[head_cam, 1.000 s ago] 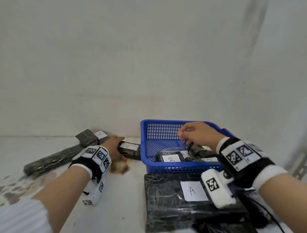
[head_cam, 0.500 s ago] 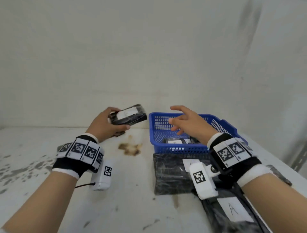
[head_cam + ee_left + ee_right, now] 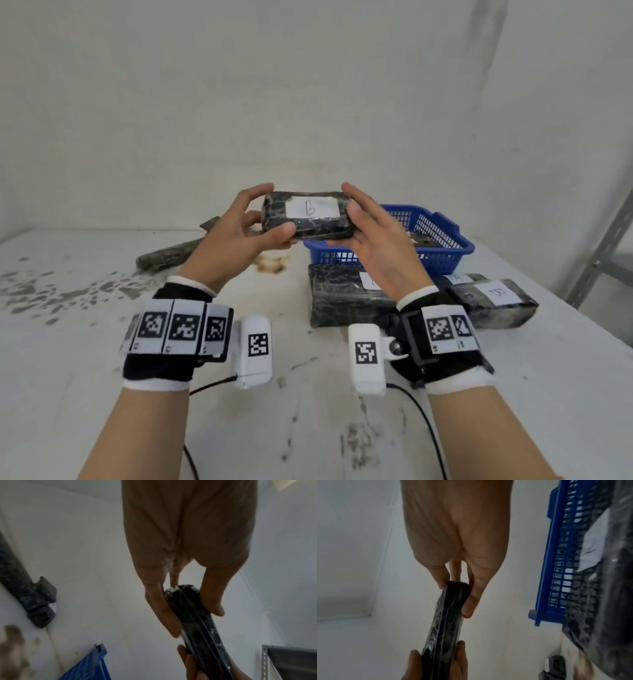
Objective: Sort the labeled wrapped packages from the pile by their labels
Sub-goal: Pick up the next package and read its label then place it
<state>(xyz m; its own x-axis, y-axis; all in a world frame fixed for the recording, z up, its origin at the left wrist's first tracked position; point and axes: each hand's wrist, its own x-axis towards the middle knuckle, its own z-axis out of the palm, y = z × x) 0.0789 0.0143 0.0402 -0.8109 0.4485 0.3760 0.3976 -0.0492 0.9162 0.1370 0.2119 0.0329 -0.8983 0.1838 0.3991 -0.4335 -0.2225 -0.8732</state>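
Head: basket [image 3: 442,255] behind held package [image 3: 306,215].

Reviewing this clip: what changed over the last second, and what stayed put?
The left hand lifted the small wrapped package from the pile by the wall to chest height. The right hand left the blue basket and took the package's other end, so both now hold it, label facing up. The basket and the large packages on the table stayed where they were.
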